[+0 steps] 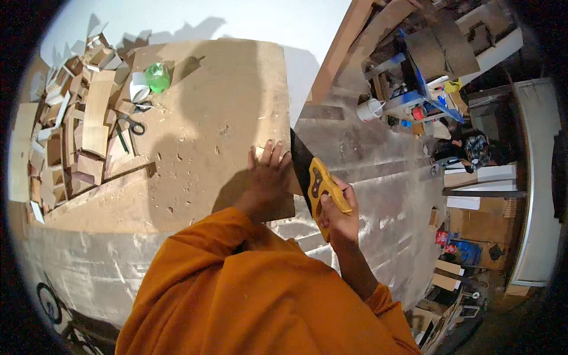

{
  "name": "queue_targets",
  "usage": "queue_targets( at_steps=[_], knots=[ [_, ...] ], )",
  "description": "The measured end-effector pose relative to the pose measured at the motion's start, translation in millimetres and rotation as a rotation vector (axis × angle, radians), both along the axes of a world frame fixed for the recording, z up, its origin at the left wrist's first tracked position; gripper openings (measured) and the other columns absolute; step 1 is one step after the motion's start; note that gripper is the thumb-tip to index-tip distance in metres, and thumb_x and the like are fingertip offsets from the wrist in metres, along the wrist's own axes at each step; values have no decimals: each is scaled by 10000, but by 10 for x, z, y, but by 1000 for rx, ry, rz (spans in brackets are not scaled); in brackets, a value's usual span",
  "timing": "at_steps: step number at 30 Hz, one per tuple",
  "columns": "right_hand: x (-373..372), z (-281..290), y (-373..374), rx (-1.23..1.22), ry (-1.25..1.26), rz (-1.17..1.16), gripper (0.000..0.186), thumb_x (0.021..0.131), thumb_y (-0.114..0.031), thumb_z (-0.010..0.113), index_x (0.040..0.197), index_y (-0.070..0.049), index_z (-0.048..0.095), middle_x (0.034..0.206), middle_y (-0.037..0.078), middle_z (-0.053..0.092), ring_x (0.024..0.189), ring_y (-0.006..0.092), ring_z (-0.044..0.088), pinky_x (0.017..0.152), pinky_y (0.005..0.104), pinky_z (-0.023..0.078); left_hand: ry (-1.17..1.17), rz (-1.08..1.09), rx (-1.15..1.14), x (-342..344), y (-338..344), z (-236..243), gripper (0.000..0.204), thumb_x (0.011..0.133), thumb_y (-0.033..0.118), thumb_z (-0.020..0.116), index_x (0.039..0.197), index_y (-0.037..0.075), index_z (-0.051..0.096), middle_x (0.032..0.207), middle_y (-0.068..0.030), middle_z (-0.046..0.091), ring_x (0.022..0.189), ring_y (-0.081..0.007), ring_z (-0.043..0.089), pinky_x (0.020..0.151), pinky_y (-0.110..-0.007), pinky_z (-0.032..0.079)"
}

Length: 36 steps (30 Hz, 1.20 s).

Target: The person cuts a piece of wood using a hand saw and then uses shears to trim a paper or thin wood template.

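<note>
My left hand point(267, 180) lies with its fingers stretched over a small pale piece of wood point(259, 152) at the right edge of the worktable point(201, 130). Most of that piece is hidden under the palm. My right hand point(339, 213) is closed round the yellow handle of a handsaw point(320, 180). The saw's dark blade point(301, 155) slants up and left along the table's right edge, close to my left fingers. Whether its teeth touch the wood cannot be made out.
Wood offcuts point(59, 148) pile up along the table's left side. Scissors point(135, 126), a white cup point(139, 87) and a green container point(157, 77) stand or lie by them. Wood chips dot the tabletop. A white bucket point(370, 110) and a cluttered blue stand point(423, 89) are at the far right.
</note>
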State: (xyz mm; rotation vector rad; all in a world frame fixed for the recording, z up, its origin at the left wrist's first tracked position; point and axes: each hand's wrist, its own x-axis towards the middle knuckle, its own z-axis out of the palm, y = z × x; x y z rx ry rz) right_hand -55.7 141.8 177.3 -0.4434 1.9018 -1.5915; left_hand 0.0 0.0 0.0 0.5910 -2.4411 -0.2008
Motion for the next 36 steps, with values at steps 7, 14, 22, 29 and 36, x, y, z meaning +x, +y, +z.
queue_targets(
  at_steps=[7, 14, 22, 29, 36],
  knots=[
    [21, 199, 104, 22, 65, 16, 391, 892, -119, 627, 1225, 2, 462, 1058, 75, 583, 909, 117, 555, 808, 262, 472, -39, -130, 130, 79, 47, 165, 524, 828, 331, 560, 1294, 97, 506, 1459, -141, 327, 1392, -315, 227, 1083, -631, 146],
    [-84, 158, -283, 197, -43, -3, 361, 885, -54, 577, 1230, -25, 473, 1034, 61, 584, 854, 116, 565, 727, 261, 478, -132, -200, 227, 217, 10, 520, 520, 868, 298, 500, 1312, 26, 488, 1467, -187, 299, 1395, -343, 210, 1101, -616, 99],
    [-86, 24, -170, -105, -93, 51, 321, 905, -90, 618, 1176, -47, 450, 1043, 81, 572, 909, 130, 549, 757, 262, 484, -122, -147, 183, 128, 38, 267, 530, 854, 337, 507, 1312, 70, 504, 1472, -146, 318, 1389, -334, 226, 1108, -604, 81],
    [-81, 24, -328, -3, -30, 22, 331, 879, -93, 611, 1180, -37, 484, 969, 45, 591, 714, 63, 531, 609, 207, 441, -108, -143, 171, 177, 15, 360, 561, 840, 341, 533, 1334, 80, 489, 1490, -142, 312, 1398, -331, 225, 1114, -596, 62],
    [-70, -34, -256, -56, -132, -3, 314, 892, -106, 576, 1183, -30, 484, 929, 35, 573, 682, 47, 512, 581, 186, 422, -221, -193, 211, 189, 14, 487, 565, 840, 352, 532, 1336, 83, 490, 1483, -149, 310, 1402, -328, 209, 1094, -630, 78]
  ],
)
